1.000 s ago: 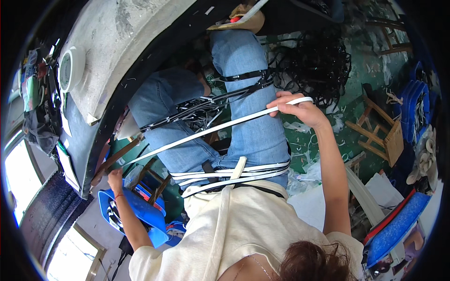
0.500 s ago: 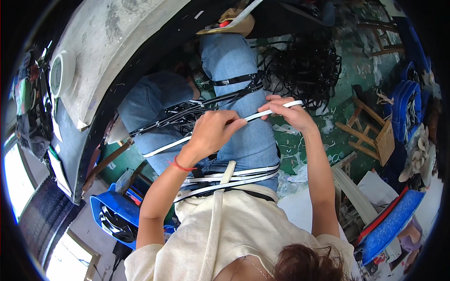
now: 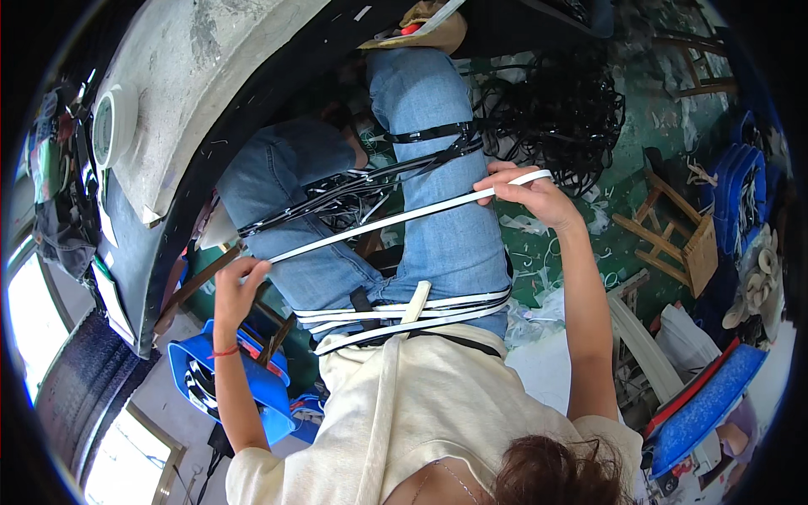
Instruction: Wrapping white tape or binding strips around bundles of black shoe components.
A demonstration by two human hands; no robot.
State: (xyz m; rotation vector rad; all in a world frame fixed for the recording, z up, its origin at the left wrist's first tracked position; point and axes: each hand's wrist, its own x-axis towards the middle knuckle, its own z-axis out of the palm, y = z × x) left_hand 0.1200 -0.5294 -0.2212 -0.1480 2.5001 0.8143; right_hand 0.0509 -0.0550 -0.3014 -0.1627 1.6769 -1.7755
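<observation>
A narrow white strap (image 3: 370, 225) is stretched taut across my thighs. My left hand (image 3: 240, 286) pinches its left end beside my left knee. At the other end, my right hand (image 3: 528, 195) grips the strap between thumb and fingers, and a short white tip sticks out past them. Several black straps (image 3: 337, 199) lie in a bundle across my jeans, looped around the right leg. More white straps (image 3: 454, 314) rest over my lap at the waist, with a cream cloth strip hanging across them.
A grey table (image 3: 198, 93) with a round white container (image 3: 115, 126) stands at the left. A black tangle of straps (image 3: 551, 118) lies on the green floor. A wooden stool (image 3: 673, 236) is at the right, a blue bin (image 3: 273, 396) at the lower left. Scraps litter the floor.
My left hand has moved left and down, from the middle of my lap to the strap's left end. The right hand has shifted slightly right, still holding the strap.
</observation>
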